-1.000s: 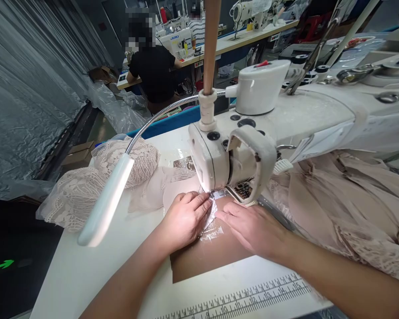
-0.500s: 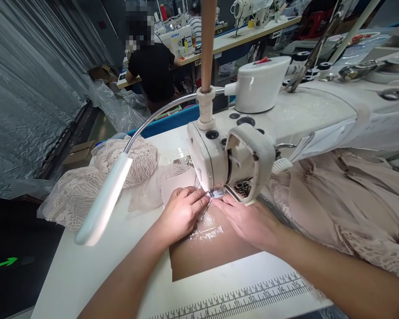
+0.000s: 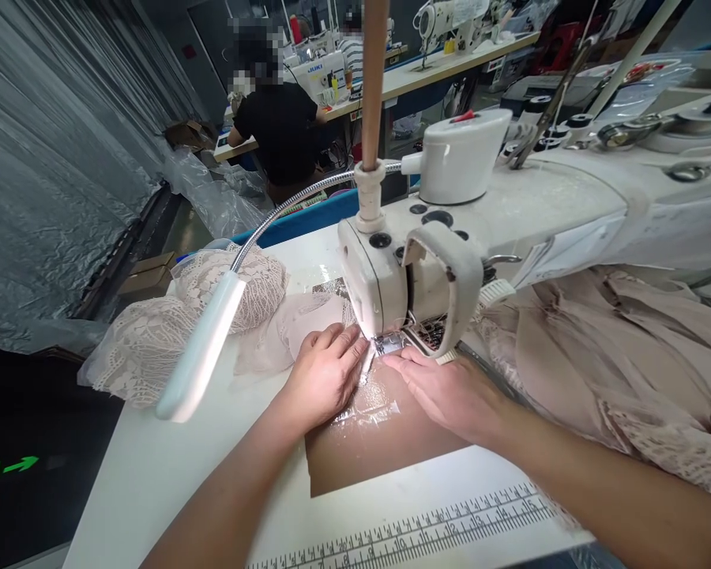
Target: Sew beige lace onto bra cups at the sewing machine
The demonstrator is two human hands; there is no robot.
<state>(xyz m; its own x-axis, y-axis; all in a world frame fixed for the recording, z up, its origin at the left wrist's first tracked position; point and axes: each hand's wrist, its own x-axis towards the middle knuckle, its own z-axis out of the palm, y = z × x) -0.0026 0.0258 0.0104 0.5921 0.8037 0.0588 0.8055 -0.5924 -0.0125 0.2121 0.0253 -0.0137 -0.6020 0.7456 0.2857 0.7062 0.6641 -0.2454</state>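
Note:
My left hand (image 3: 325, 375) lies left of the presser foot (image 3: 389, 343) of a white sewing machine (image 3: 373, 276). Its fingers are bent and close together, pressed on a strip of pale lace fabric (image 3: 367, 367) that shows beside the thumb. More of the sheer, pale fabric (image 3: 278, 328) spreads out behind this hand. My right hand (image 3: 450, 387) reaches in from the other side. Its fingers are held together with the tips beside the foot, and what they grip, if anything, is hidden. Both hands rest over a shiny brown sheet (image 3: 385, 458) on the machine table.
Bundled lace (image 3: 148, 348) lies on the left of the white table (image 3: 213, 466), under a bendable lamp (image 3: 205, 348). Pinkish fabric (image 3: 581, 340) is heaped at right. A printed ruler (image 3: 420, 537) runs along the front. Beyond, a person in black (image 3: 278, 126) sits by other machines.
The left fingers have drawn back slightly from the foot, showing more of the pale strip. The right hand stays almost where it was. The whole view has shifted a little.

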